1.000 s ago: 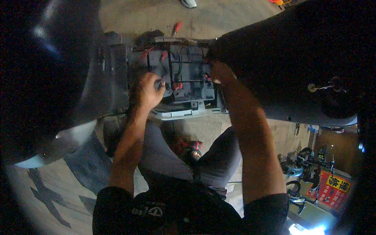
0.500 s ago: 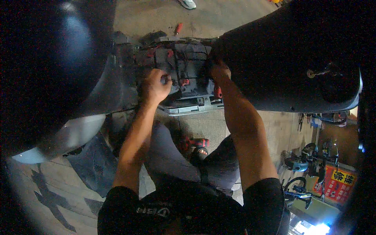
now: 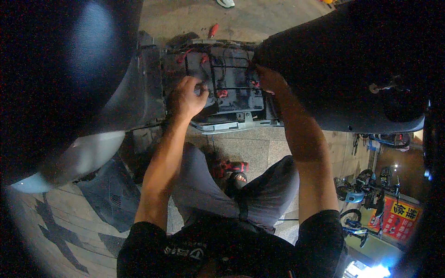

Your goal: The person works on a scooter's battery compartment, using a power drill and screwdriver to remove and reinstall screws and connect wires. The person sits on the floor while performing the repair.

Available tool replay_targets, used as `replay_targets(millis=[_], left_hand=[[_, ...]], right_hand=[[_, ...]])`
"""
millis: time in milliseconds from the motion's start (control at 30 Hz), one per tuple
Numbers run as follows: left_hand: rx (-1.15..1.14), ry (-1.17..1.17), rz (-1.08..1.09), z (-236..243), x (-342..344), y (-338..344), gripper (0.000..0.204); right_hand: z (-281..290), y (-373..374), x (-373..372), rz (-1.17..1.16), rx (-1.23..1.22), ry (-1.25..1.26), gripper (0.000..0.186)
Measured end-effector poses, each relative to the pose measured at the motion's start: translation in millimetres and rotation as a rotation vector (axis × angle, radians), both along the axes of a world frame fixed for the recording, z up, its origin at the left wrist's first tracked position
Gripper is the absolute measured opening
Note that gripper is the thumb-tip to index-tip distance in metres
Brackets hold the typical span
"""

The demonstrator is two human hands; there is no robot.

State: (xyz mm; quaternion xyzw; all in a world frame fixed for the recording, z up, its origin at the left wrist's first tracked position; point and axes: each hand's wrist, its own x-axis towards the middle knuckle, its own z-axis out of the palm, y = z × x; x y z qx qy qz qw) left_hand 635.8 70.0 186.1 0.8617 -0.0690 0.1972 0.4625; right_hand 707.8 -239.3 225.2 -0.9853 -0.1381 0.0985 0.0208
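Left hand [image 3: 186,96] now further right and deeper over the battery pack [image 3: 227,83] than a second ago; fingers curled, closed around a dark cable near the red-capped terminals [image 3: 223,93]. Exact pinch point hidden by knuckles. Right hand [image 3: 270,78] barely shifted, still at the pack's right edge under the raised black seat [image 3: 343,65]; fingertips tucked out of sight, so cannot tell whether gripping or just bracing.

Pack sits in the open scooter floor bay [image 3: 232,121], between grey body panel [image 3: 139,92] on the left and seat on the right. Black wires cross its top.

Reads as wiring work in progress: left hand handling a lead, right steadying the pack. Nothing lifted out yet, pack still seated.

Red cordless driver [image 3: 230,167] on the paving by the foot, untouched. Loose floor panel [image 3: 111,194] lying lower left.
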Motion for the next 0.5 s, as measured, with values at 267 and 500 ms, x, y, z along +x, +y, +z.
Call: replay_targets(millis=[267, 500], left_hand=[[0.015, 0.002, 0.015, 0.4, -1.3, 1.4, 0.018], [0.025, -0.007, 0.005, -2.7, -1.6, 1.1, 0.018]], right_hand=[[29.4, 14.9, 2.3, -0.025, -0.053, 0.151, 0.080], [42.7, 21.9, 2.2, -0.052, -0.072, 0.197, 0.071]])
